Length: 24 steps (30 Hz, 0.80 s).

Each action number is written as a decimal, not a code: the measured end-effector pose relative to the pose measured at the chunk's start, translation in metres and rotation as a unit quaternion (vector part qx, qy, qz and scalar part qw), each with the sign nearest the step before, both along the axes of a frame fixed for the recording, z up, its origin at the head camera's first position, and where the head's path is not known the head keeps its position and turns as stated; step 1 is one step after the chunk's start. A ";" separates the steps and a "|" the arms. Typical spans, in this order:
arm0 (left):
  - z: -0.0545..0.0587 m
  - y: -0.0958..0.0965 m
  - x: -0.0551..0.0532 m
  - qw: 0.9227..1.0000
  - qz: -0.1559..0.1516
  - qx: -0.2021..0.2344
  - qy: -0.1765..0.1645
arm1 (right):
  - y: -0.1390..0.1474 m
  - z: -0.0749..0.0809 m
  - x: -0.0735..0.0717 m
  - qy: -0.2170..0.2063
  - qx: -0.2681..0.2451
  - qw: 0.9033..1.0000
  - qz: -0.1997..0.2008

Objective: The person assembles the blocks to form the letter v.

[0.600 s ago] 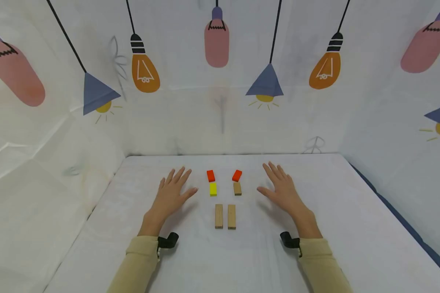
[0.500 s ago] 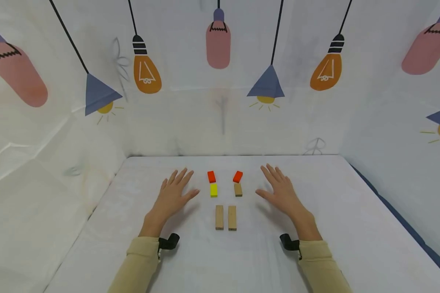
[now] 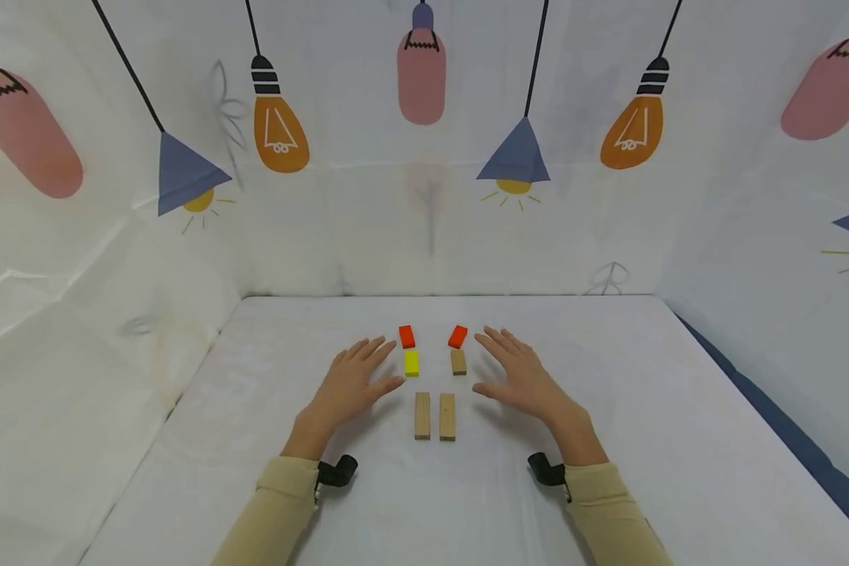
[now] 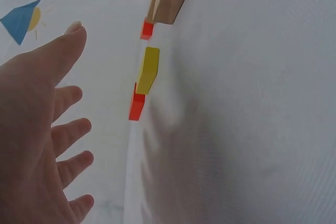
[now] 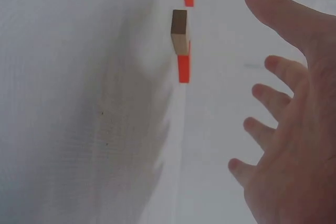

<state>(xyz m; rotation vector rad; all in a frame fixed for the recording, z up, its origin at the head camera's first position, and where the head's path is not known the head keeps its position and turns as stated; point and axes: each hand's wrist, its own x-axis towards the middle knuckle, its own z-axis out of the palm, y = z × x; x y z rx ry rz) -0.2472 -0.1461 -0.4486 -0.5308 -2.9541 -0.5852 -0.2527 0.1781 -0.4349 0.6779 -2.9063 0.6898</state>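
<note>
Two columns of small blocks lie on the white table in the head view. On the left, a red block [image 3: 406, 336] is behind a yellow block [image 3: 412, 363]; on the right, a second red block [image 3: 457, 336] is behind a short wooden block [image 3: 458, 362]. Nearer stand two longer wooden blocks, a left one [image 3: 422, 416] and a right one [image 3: 447, 417], side by side with a gap. My left hand [image 3: 357, 384] hovers left of the yellow block, fingers spread, holding nothing. My right hand [image 3: 520, 377] hovers right of the short wooden block, likewise spread and holding nothing.
The white table [image 3: 424, 519] meets a white sheet wall [image 3: 368, 236] printed with lamps and bulbs at the back. Similar sheeting rises at the left. A dark blue strip [image 3: 778, 417] runs beyond the table's right edge. Each wrist wears a black camera mount [image 3: 338, 470].
Both hands have moved inward toward the blocks, the left one rightward and the right one leftward. The blocks have stayed in place on the table.
</note>
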 end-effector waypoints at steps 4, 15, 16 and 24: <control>0.000 0.005 0.000 1.000 -0.006 -0.008 -0.003 | -0.004 0.002 0.001 -0.011 0.007 1.000 0.008; 0.003 0.014 0.004 0.999 -0.042 -0.007 -0.014 | -0.013 0.008 0.006 -0.064 0.006 0.998 0.027; 0.003 0.015 0.004 0.999 -0.042 -0.009 -0.022 | -0.014 0.008 0.007 -0.072 0.006 0.997 0.026; 0.004 0.022 0.007 0.996 -0.053 -0.007 -0.075 | -0.020 0.007 0.008 -0.102 0.023 0.993 0.047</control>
